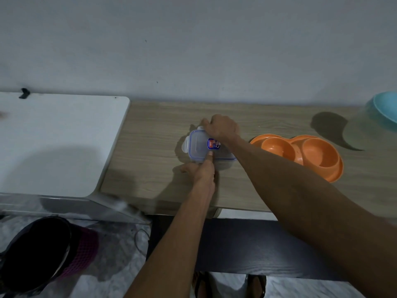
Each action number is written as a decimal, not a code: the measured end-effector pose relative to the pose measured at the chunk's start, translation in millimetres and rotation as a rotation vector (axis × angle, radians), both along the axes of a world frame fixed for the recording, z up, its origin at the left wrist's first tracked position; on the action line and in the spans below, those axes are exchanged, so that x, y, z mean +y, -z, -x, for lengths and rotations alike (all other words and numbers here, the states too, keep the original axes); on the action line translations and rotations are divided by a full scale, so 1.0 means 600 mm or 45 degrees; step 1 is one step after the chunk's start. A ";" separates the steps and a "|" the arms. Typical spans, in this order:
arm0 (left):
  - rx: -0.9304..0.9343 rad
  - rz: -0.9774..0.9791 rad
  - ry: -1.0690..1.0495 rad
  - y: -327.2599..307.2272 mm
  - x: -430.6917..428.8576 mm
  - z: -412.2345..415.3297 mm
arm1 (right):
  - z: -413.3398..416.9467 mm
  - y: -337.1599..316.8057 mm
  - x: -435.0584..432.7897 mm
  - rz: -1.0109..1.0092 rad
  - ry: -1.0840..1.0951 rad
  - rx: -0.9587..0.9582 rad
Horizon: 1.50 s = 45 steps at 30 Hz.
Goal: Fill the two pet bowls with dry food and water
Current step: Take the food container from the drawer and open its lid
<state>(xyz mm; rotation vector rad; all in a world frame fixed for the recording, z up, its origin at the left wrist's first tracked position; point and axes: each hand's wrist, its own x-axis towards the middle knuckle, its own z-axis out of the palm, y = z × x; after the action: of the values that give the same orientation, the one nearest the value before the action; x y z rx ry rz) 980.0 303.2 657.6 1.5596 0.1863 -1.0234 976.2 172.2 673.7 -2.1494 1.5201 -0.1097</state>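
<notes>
Two bare forearms reach in from the near edge. The left hand rests at the near side of the food container, with its thumb laid flat on the lid and its fingers curled in by the near rim. The right hand is curled over the far rim, apparently working a clip there. The box sits mid-worktop, and its side flap is already splayed outward. The lid is frosted, so I cannot tell what is inside.

It looks like light, stiff, smooth plastic. It would be best pinned by the lid and gripped at the walls, because a clip that snaps free could jolt it. The orange double pet bowl lies just to the right, with both wells looking bare.
</notes>
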 end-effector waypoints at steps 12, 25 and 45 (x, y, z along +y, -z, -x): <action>-0.331 0.107 0.236 -0.037 0.055 -0.032 | 0.126 -0.063 0.020 -0.297 0.117 -0.061; -0.268 0.154 0.309 -0.030 0.051 -0.034 | 0.124 -0.061 0.005 -0.713 0.582 -0.740; -0.726 0.001 0.386 -0.026 0.054 -0.044 | 0.077 0.028 -0.125 -0.680 0.751 -0.982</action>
<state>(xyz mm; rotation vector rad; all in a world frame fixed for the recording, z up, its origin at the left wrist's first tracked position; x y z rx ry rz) 1006.6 335.9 673.2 1.8496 -0.4555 -0.7622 929.9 97.0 656.7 -1.0102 1.4207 -0.5827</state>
